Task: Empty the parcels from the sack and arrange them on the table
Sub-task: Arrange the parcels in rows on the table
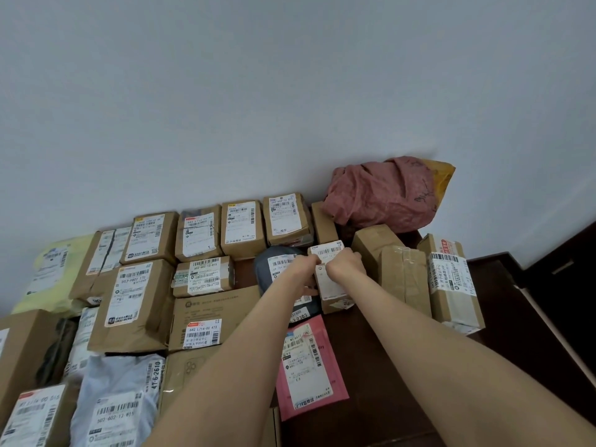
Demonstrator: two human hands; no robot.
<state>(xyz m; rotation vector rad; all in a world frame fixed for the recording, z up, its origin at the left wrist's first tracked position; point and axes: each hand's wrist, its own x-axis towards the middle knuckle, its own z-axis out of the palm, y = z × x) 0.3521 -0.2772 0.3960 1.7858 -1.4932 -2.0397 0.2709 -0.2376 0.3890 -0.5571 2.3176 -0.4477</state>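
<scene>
Both hands grip one small brown box (330,287) with white barcode labels. Left hand (308,269) and right hand (346,262) curl round its far end. It's between the grey mailer (274,262) and taped cartons (403,275), just near of the crumpled pink sack (380,195), on the dark table (371,350).

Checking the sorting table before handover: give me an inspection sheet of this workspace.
Surface: dark wooden table, mostly covered, with a bare strip towards the right.
Job's things: labelled boxes in rows at left; small box mid-table; grey mailer to its left; pink mailer in front; crumpled pink sack at the back right, on top of parcels.
Clutter: yellow bag behind the sack.
Grippers: left hand and right hand both grip the small box.
Cables: nothing seen.
Surroundings: plain wall behind; dark furniture at right.
</scene>
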